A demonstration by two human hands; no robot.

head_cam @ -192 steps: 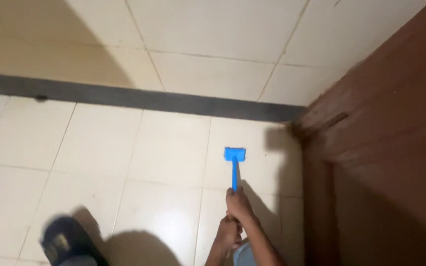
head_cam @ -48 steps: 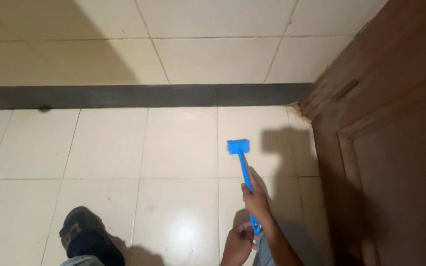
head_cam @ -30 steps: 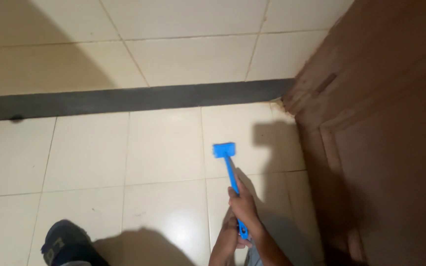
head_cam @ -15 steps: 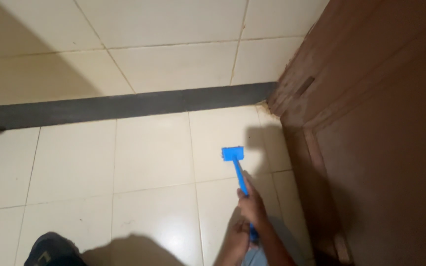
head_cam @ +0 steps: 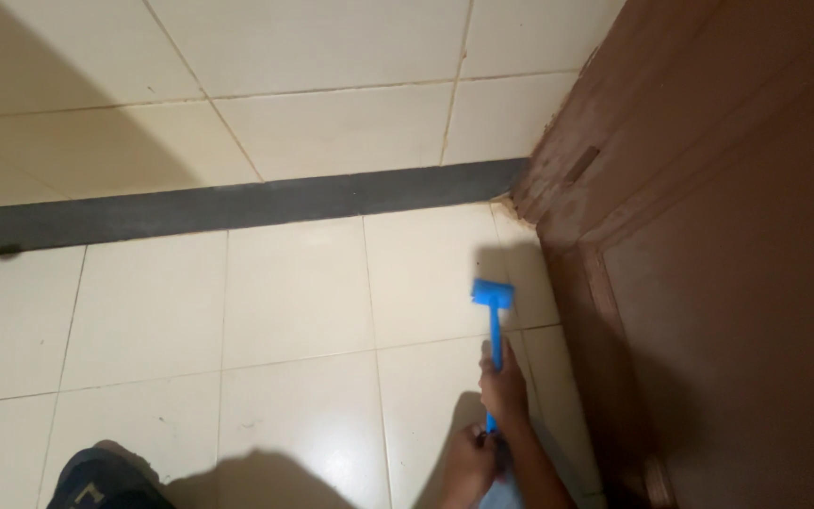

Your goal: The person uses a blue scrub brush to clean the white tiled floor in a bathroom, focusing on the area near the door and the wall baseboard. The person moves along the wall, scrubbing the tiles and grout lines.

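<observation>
Looking straight down at a cream tiled floor (head_cam: 284, 311) crossed by thin grout lines.

Gripping a blue scraper (head_cam: 494, 325) with both hands, low in the view at about five o'clock from centre. Wrapping the right hand (head_cam: 506, 382) closed around the middle of the blue handle, fingers curled over it. Closing the left hand (head_cam: 468, 462) around the handle's lower end, just below and at seven o'clock from the right hand, the two hands nearly touching. Showing only part of each forearm, cut off by the bottom edge.

Pointing the scraper toward twelve o'clock, handle nearly upright in the view. Resting its wide flat blue head against the floor tile, or hovering just above it; hard to tell which. Casting a dark shadow just beyond the head, toward twelve o'clock.

Running along the right side, from one o'clock down to five o'clock, a brown wooden door (head_cam: 737, 283) with a raised frame, standing just beside the scraper head at three o'clock from it.

Stretching across the upper half, from nine o'clock to the door's corner, a dark grey strip (head_cam: 237, 207), with more cream tiles beyond it.

Showing a dark shoe (head_cam: 101, 481) at seven o'clock, in the bottom left corner, well apart from the hands, beside a soft shadow on the tiles.
</observation>
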